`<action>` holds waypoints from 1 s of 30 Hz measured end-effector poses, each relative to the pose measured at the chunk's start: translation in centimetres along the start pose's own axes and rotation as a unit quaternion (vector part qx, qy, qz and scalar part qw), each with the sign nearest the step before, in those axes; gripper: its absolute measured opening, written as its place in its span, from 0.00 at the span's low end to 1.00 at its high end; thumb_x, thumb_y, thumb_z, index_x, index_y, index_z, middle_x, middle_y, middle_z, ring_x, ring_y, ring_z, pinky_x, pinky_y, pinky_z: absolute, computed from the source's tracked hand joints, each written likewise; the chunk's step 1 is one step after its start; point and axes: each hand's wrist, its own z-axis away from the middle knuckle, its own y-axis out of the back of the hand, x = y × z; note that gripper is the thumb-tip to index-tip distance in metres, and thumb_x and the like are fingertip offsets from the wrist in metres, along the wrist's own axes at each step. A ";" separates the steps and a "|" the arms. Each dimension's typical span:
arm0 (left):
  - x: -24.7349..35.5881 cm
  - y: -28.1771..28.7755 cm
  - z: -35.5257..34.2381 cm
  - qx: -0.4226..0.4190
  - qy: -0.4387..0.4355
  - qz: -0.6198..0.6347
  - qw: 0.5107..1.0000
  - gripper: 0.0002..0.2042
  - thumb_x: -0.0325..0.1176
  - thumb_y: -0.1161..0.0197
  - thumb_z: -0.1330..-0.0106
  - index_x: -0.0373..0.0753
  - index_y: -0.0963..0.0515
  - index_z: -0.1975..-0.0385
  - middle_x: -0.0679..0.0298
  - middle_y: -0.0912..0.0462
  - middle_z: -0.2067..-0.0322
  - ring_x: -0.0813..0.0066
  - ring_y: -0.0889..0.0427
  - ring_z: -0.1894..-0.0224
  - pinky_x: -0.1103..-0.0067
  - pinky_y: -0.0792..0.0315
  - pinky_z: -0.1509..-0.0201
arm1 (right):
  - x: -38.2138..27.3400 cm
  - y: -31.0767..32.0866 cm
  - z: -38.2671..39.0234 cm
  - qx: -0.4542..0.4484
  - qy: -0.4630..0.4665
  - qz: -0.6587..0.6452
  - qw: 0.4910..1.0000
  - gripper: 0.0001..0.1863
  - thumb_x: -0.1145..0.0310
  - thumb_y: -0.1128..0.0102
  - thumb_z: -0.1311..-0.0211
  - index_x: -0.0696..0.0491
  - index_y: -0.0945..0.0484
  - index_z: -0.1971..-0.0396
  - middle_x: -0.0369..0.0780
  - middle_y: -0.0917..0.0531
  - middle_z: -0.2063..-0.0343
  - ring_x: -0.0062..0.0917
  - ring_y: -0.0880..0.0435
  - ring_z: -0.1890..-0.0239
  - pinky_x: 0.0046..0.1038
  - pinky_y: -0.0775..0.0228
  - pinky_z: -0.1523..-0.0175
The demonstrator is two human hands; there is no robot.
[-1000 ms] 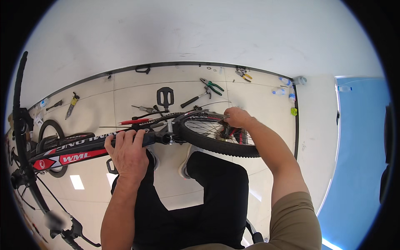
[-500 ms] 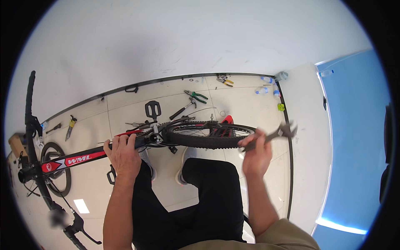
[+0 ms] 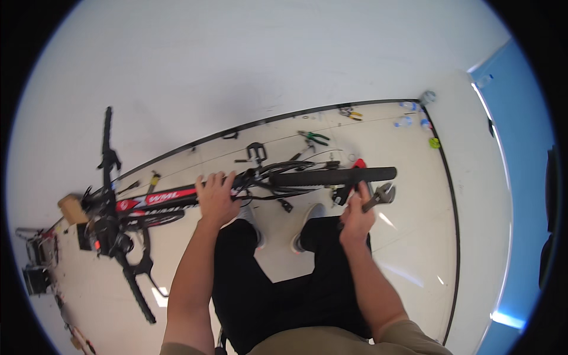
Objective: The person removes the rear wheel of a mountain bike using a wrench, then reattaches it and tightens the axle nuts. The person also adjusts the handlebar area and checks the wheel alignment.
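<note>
Tilted more upright since the earlier head view, the bicycle (image 3: 296, 178) is held crosswise ahead, its frame (image 3: 168, 196) clamped by the left hand (image 3: 218, 199); a wrench (image 3: 382, 196) is gripped in the right hand (image 3: 357, 219), well apart. Toppling could be caused by one-handed slippage.

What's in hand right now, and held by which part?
Right hand: adjustable wrench, by its handle. Left hand: over the bicycle's top tube, toward its rear end; can't tell if it grips.
</note>
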 end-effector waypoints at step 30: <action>-1.2 12.9 31.9 0.139 0.491 0.251 0.822 0.18 0.30 0.38 0.31 0.28 0.29 0.44 0.49 0.18 0.66 0.62 0.20 0.63 0.69 0.26 0.56 | 0.0 -5.0 -9.7 -0.081 0.108 0.413 0.901 0.24 0.55 0.36 0.35 0.51 0.22 0.44 0.51 0.14 0.57 0.48 0.16 0.53 0.41 0.27 0.47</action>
